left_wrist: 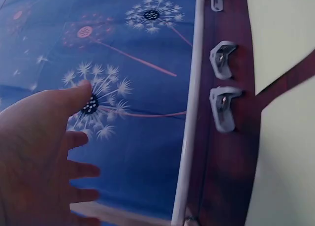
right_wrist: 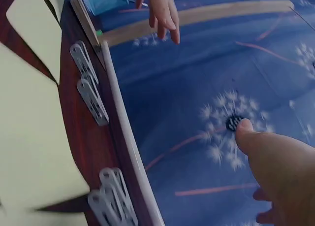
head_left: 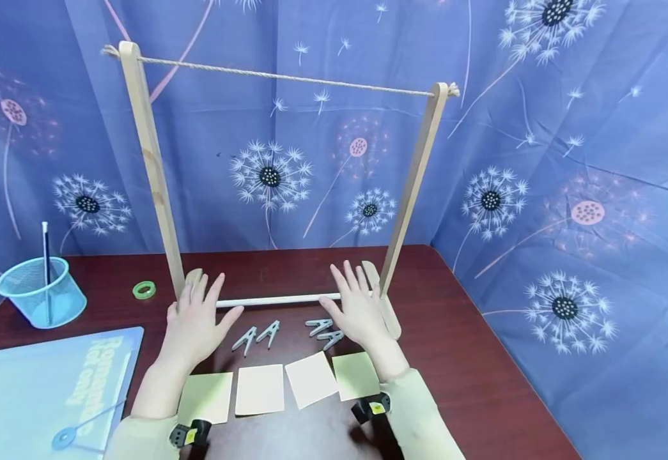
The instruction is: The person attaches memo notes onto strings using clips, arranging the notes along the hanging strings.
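Observation:
My left hand [head_left: 192, 322] hovers by the foot of the left post of a wooden frame [head_left: 152, 160], its fingers straight and spread. By the right post's foot is my right hand [head_left: 359, 306], also spread and holding nothing. Both wrist views show bare fingers above the white crossbar [head_left: 279, 299]; whether either hand touches the frame, I cannot tell. Between the hands lie grey-blue clothespins, a left pair [head_left: 268, 332] and a right pair [head_left: 330, 337]. Several square paper notes [head_left: 259, 390] lie in a row nearer me, the outer ones partly beneath my forearms.
A thin rope [head_left: 287, 78] runs between the post tops. At the left stand a blue mesh pen cup [head_left: 63, 300] with a pencil [head_left: 46, 255], a green tape roll [head_left: 144, 290] and a light-blue folder [head_left: 34, 390]. A blue dandelion-print curtain [head_left: 322, 211] hangs behind the dark red table [head_left: 466, 358].

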Demonstrator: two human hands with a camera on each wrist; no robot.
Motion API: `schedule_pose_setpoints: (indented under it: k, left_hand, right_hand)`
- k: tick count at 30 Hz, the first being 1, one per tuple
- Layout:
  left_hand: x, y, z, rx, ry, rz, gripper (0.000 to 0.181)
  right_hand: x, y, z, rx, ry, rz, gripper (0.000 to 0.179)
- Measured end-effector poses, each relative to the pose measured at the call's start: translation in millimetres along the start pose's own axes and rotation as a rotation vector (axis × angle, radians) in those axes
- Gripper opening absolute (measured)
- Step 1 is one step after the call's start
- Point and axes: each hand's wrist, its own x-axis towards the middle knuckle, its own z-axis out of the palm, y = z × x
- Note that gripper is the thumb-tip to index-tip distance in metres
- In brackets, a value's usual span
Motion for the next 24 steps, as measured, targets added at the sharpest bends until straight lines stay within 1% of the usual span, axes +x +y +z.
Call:
schedule_pose_setpoints:
  k: [2,4,7,12,15,20,24]
  left_hand:
    - [-0.1,-3.0,-5.5,-0.016,-0.025,-0.003,0.07]
    - [-0.4,-6.9,-10.8,-0.033,-0.064,-0.004,0.064]
    - [-1.2,-13.6,-16.8,-0.086,-0.133,0.004,0.054]
    - [-4.3,-22.5,-20.4,-0.166,-0.259,-0.002,0.043]
    - [-8.0,-27.6,-20.0,-0.203,-0.324,-0.01,0.038]
    - [-15.9,-39.6,-16.7,-0.25,-0.388,-0.029,0.032]
    - [-20.6,-49.1,-14.9,-0.291,-0.407,-0.012,0.03]
  right_hand:
    - [5.3,-8.7,-0.1,0.023,-0.01,-0.039,0.066]
    - [11.2,-17.7,0.8,0.044,-0.018,-0.081,0.065]
    - [19.6,-31.3,3.9,0.073,-0.047,-0.129,0.064]
    - [30.3,-50.6,16.3,0.163,-0.14,-0.169,0.064]
    - [34.2,-59.9,27.0,0.183,-0.188,-0.204,0.062]
    - [38.4,-72.6,39.5,0.199,-0.24,-0.288,0.056]
    - [41.4,-79.4,45.2,0.239,-0.256,-0.326,0.051]
